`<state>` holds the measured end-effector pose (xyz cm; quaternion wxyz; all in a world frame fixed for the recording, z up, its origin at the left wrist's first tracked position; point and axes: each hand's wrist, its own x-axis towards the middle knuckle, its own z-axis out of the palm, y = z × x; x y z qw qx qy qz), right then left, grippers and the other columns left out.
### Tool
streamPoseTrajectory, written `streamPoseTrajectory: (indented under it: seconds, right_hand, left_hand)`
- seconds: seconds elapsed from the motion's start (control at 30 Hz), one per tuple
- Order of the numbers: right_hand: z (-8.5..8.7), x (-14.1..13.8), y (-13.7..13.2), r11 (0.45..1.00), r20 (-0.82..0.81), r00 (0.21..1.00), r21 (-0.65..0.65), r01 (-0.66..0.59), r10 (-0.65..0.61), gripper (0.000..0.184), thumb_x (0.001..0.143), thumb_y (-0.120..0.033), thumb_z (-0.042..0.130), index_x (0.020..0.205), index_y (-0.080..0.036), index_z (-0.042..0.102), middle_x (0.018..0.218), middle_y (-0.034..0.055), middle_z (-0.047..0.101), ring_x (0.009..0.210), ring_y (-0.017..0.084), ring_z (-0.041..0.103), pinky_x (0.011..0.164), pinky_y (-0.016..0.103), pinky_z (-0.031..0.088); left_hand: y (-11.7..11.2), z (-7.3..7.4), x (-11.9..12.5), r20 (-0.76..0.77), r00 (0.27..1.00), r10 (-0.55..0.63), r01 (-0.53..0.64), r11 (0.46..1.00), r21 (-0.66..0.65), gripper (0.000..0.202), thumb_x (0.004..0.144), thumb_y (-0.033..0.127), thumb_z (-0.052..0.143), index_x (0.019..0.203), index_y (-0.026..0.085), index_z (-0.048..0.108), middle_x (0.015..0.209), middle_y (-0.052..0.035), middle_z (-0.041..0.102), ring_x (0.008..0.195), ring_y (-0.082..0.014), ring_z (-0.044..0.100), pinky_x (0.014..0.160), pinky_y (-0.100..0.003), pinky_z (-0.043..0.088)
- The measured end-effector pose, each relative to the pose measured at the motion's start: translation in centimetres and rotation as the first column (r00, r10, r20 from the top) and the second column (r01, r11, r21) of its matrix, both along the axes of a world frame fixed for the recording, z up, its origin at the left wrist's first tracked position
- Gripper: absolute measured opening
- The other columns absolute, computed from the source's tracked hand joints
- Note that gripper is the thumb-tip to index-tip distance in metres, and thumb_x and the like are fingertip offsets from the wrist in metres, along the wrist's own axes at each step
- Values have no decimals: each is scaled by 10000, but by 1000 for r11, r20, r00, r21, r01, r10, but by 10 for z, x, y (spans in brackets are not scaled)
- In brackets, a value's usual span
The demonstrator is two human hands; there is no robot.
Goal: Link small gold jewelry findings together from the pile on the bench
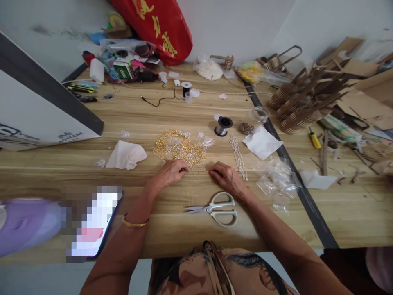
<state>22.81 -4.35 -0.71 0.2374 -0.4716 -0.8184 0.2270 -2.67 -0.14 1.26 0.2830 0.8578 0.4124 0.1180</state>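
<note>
My left hand [172, 172] and my right hand [226, 175] rest low over the wooden table, fingertips pinched together. Between them runs a thin gold-coloured strand [199, 171], its ends at my fingertips; I cannot tell whether it is wire or fine chain. Just beyond my left hand spreads a heap of small gold and silver beads or findings [176, 145]. Scissors [211, 209] with pale handles lie nearer my body, blades pointing left. To the right of my right hand is a silver chain [238, 157]. A spool of wire [223, 125] stands farther back.
White paper [262, 142] and clear plastic bags [278, 180] lie at the right. A crumpled tissue [125, 155] and a lit phone [96, 221] are at the left. A jar [259, 116] lies near brown woven baskets [294, 102]. A large box [39, 98] stands at the left.
</note>
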Motion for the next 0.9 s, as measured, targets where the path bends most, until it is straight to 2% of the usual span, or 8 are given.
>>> streamPoseTrajectory:
  seconds: [0.23, 0.4, 0.6, 0.9]
  right_hand:
    - [4, 1, -2, 1000, 62, 998, 15, 20, -21, 155, 928, -215, 474, 905, -186, 624, 857, 61, 626, 784, 159, 600, 703, 259, 438]
    - [4, 2, -1, 999, 44, 998, -15, 42, -42, 118, 909, -210, 514, 885, -184, 627, 844, 52, 630, 774, 150, 596, 696, 247, 430]
    - [4, 2, -2, 998, 55, 997, -28, 58, -56, 91, 891, -217, 541, 862, -183, 621, 843, 42, 632, 762, 145, 588, 691, 245, 413]
    - [5, 2, -1, 998, 63, 996, -17, 61, -60, 89, 894, -207, 524, 870, -184, 607, 865, 42, 623, 772, 145, 583, 685, 240, 397]
  left_hand:
    - [1, -1, -1, 7, 1000, -4, 4, 1000, -6, 185, 782, 94, 530, 832, 168, 693, 849, -41, 691, 785, -150, 601, 735, -261, 440]
    - [1, 1, -2, 41, 999, 29, -26, 997, -76, 169, 750, 97, 549, 842, 160, 675, 764, -24, 675, 671, -123, 584, 639, -231, 435]
    - [2, 0, -1, 72, 996, 57, -46, 988, -144, 137, 720, 102, 562, 810, 148, 655, 684, -3, 648, 619, -106, 567, 612, -213, 436]
    - [3, 4, -2, 11, 999, 43, -42, 997, -71, 163, 732, 88, 552, 779, 154, 693, 743, -23, 672, 650, -120, 580, 626, -223, 426]
